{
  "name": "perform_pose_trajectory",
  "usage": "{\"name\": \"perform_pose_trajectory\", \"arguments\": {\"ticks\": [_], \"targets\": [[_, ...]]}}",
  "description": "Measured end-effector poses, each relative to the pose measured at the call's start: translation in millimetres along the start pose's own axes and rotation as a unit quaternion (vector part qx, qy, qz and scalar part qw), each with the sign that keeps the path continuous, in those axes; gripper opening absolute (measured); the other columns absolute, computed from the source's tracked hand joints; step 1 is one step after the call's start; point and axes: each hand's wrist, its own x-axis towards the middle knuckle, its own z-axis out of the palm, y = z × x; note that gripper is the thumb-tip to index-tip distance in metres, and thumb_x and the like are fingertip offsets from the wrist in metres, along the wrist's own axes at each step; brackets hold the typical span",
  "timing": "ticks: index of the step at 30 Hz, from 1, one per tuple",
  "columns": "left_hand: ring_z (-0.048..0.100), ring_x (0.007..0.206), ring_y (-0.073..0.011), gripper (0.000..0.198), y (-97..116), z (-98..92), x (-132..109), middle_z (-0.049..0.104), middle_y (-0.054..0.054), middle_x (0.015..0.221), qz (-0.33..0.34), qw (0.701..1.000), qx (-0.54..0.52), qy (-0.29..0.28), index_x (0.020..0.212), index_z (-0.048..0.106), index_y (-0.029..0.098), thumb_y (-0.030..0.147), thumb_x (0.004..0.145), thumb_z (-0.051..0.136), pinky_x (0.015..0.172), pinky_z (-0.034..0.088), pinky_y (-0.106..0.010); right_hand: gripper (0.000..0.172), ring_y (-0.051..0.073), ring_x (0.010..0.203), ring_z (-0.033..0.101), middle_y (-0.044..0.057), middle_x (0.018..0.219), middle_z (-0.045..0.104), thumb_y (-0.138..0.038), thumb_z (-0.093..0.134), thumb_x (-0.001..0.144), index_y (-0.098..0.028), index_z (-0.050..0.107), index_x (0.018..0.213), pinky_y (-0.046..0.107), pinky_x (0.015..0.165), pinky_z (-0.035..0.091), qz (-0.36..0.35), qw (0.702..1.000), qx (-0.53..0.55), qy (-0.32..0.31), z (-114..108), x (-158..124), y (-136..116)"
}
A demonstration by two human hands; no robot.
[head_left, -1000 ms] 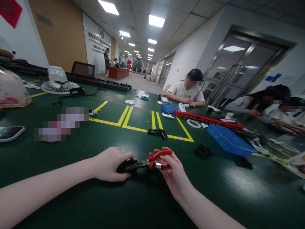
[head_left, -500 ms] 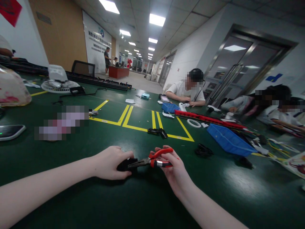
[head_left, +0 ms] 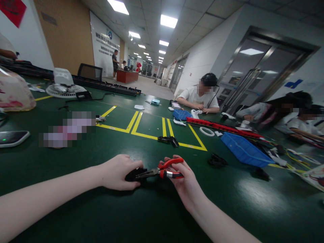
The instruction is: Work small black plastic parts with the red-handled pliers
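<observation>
Low over the green table [head_left: 152,216], my left hand [head_left: 120,172] is closed around a small black part [head_left: 133,174], whose exact kind I cannot make out. My right hand [head_left: 186,179] grips needle-nose pliers [head_left: 172,165] by their red and black handles. The pliers' grey jaws point left and lie against the black part; whether they pinch it is not clear. Beyond my hands, black plastic pieces [head_left: 169,140] rest on the yellow tape. A coiled black cable [head_left: 217,160] lies right of the pliers.
A blue bin [head_left: 245,148] stands at the right, with a long red strip [head_left: 222,126] behind it. Farther left are a white fan [head_left: 64,87] and a phone-like device [head_left: 14,138]. Across the table a person [head_left: 199,96] sits working; others sit at the right edge.
The whole view has shifted very slightly to the right. My hands, the pliers and the black part keep the same hold and position relative to each other.
</observation>
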Motion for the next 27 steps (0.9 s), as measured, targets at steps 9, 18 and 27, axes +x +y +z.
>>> {"name": "perform_pose_trajectory", "arguments": {"ticks": [9, 18, 27], "targets": [[0.061, 0.072, -0.021, 0.032, -5.5, 4.7, 0.9, 0.066, 0.0, 0.083, 0.012, 1.0, -0.007, -0.004, 0.11, 0.056, 0.027, 0.047, 0.086, 0.061, 0.065, 0.04, -0.03, 0.057, 0.031, 0.098, 0.073, 0.007, 0.102, 0.075, -0.017, 0.078, 0.063, -0.021, 0.053, 0.113, 0.042, 0.086, 0.058, 0.0, 1.0, 0.007, -0.001, 0.2, -0.2, -0.6], [0.063, 0.072, -0.0205, 0.032, -4.6, 2.5, 1.2, 0.067, 0.0, 0.083, 0.009, 1.0, -0.007, -0.005, 0.11, 0.057, 0.027, 0.048, 0.086, 0.061, 0.065, 0.041, -0.03, 0.048, 0.029, 0.097, 0.073, 0.007, 0.1, 0.075, -0.017, 0.078, 0.065, -0.021, 0.055, 0.108, 0.04, 0.086, 0.058, -0.003, 1.0, 0.006, 0.004, -0.8, 0.0, -0.4], [0.065, 0.072, -0.0205, 0.036, -5.7, 2.3, 1.4, 0.069, -0.001, 0.082, 0.021, 1.0, -0.005, -0.008, 0.113, 0.056, 0.025, 0.05, 0.087, 0.059, 0.068, 0.044, -0.032, 0.048, 0.029, 0.095, 0.073, 0.005, 0.098, 0.075, -0.018, 0.08, 0.062, -0.022, 0.057, 0.104, 0.043, 0.085, 0.059, 0.001, 1.0, 0.007, 0.004, -1.6, 2.9, 3.5]]}}
